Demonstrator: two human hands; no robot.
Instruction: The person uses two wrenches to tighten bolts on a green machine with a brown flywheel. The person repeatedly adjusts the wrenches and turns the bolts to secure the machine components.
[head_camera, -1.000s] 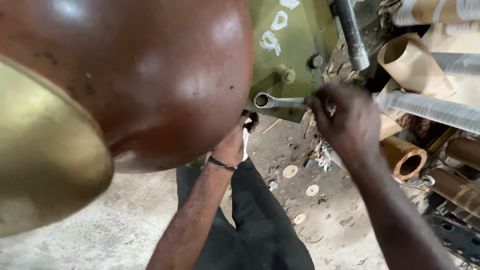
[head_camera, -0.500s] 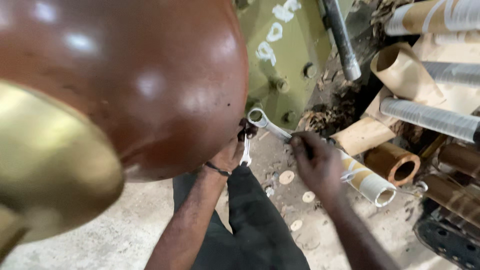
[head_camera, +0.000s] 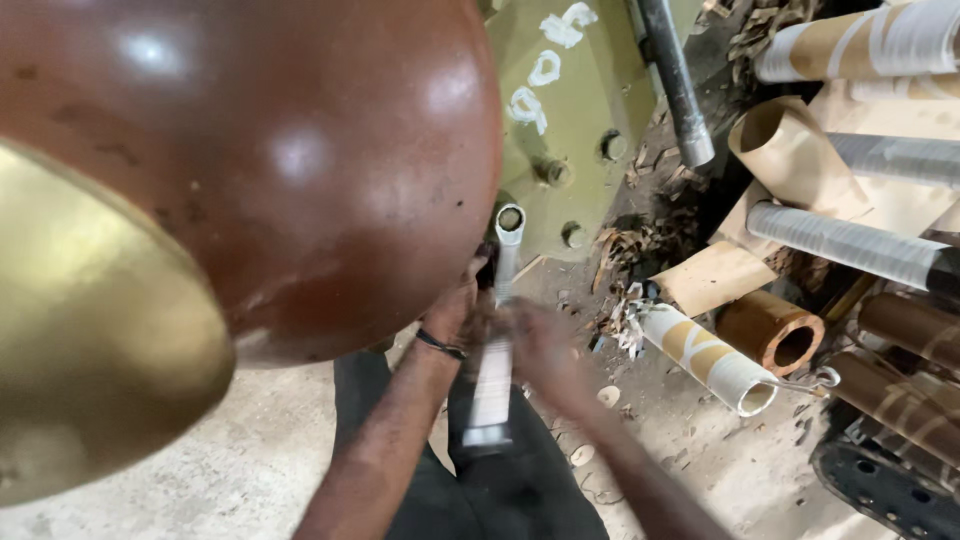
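A large brown rounded vessel fills the upper left of the frame, its brass-coloured rim at lower left. Right of it stands a green machine plate whose bolts still sit in place, so the wrench work looks unfinished. Centre frame, a ring spanner runs lengthwise up the picture, ring end uppermost near the plate. The blurred right hand grasps its shaft; the left hand is clenched just beside it, touching.

A single head-worn view looks steeply down past a large brown rounded vessel very near the lens, onto the hands and the concrete floor below
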